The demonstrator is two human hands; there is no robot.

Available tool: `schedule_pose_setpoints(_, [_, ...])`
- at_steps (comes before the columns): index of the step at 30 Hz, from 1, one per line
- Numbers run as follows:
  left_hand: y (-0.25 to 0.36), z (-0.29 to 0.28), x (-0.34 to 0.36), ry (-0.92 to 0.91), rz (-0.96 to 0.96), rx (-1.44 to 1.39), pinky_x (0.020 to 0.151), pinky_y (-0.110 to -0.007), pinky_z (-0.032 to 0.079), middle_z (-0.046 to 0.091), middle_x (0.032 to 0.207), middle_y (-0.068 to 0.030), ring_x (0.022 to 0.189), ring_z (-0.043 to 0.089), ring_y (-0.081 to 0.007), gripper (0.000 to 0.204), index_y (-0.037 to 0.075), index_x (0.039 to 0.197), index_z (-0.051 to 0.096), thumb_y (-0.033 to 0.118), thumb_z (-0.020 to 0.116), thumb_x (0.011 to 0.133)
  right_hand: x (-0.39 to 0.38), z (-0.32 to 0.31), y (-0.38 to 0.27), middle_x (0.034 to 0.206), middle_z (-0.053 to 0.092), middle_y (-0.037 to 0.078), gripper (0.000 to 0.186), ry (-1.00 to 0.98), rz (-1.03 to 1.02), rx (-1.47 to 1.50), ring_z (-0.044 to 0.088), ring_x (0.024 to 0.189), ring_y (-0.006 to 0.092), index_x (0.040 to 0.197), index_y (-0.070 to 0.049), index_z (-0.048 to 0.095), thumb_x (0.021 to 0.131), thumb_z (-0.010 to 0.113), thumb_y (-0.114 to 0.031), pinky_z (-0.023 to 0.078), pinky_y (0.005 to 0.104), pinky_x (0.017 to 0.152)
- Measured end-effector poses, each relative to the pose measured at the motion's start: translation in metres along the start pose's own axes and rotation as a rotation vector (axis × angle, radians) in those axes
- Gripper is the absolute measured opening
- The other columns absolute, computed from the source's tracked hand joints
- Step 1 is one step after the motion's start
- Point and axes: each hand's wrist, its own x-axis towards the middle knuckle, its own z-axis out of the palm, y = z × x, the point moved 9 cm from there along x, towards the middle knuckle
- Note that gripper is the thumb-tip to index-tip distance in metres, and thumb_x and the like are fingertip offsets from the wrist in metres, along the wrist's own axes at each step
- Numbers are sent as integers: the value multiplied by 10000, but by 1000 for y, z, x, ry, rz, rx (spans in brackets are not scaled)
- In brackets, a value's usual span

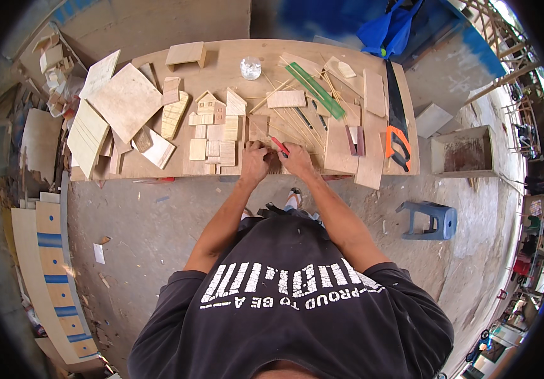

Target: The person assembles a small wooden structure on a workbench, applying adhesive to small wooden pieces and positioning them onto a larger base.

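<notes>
Both my hands are close together at the near edge of the wooden table. My right hand (298, 163) is closed round a slim red tool (280, 146), whose tip points away and to the left; whether it is a knife or a pen is too small to tell. Beside it, my left hand (255, 163) has its fingers curled down at the edge, and what lies beneath them is hidden. Just beyond those fingers is a thin brown wood piece (258, 125). To the left lie small wooden blocks (213, 131), with a little house-shaped cutout (208, 103) among them.
Thin sticks (300, 123), a green ruler (315, 90) and a clear round container (251, 67) lie farther back. On the right is a handsaw with an orange handle (399, 144). Wood boards (126, 101) pile up at left. A blue stool (436, 221) stands on the floor.
</notes>
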Motion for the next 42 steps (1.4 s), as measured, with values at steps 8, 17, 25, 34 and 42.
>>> schedule_pose_setpoints(8, [0, 6, -1, -49, -70, 108, 812, -441, 435, 675, 938, -52, 945, 556, -311, 133, 182, 898, 797, 196, 718, 791, -1, -2, -5, 833, 674, 212, 183, 22, -9, 1, 655, 815, 428, 896, -44, 662, 849, 681, -219, 520, 493, 719])
schedule_pose_setpoints(17, [-1, 8, -1, -70, -91, 122, 819, -431, 429, 676, 938, -36, 950, 554, -299, 119, 186, 875, 798, 201, 708, 799, 4, -4, 1, 836, 665, 243, 172, -39, -54, 128, 658, 815, 428, 907, -6, 665, 819, 667, -153, 525, 466, 739])
schedule_pose_setpoints(25, [-2, 5, 1, -90, -98, 72, 853, -439, 437, 697, 945, -47, 966, 568, -313, 126, 163, 893, 801, 192, 738, 787, 1, -5, -4, 885, 668, 244, 173, -67, -17, 103, 656, 854, 427, 908, -4, 659, 831, 663, -159, 519, 465, 759])
schedule_pose_setpoints(34, [-1, 5, -1, -43, -47, 93, 810, -434, 432, 692, 921, -49, 938, 566, -310, 127, 149, 864, 794, 189, 710, 778, 1, -2, -4, 904, 675, 236, 188, -50, -38, 70, 652, 883, 434, 916, -15, 666, 844, 667, -190, 519, 483, 775])
schedule_pose_setpoints(42, [4, 3, 1, -49, -46, 113, 804, -427, 440, 696, 927, -39, 942, 566, -306, 126, 148, 866, 798, 192, 716, 780, 1, -2, -2, 915, 677, 232, 192, -55, -21, 36, 652, 889, 433, 919, -20, 660, 851, 671, -198, 518, 486, 777])
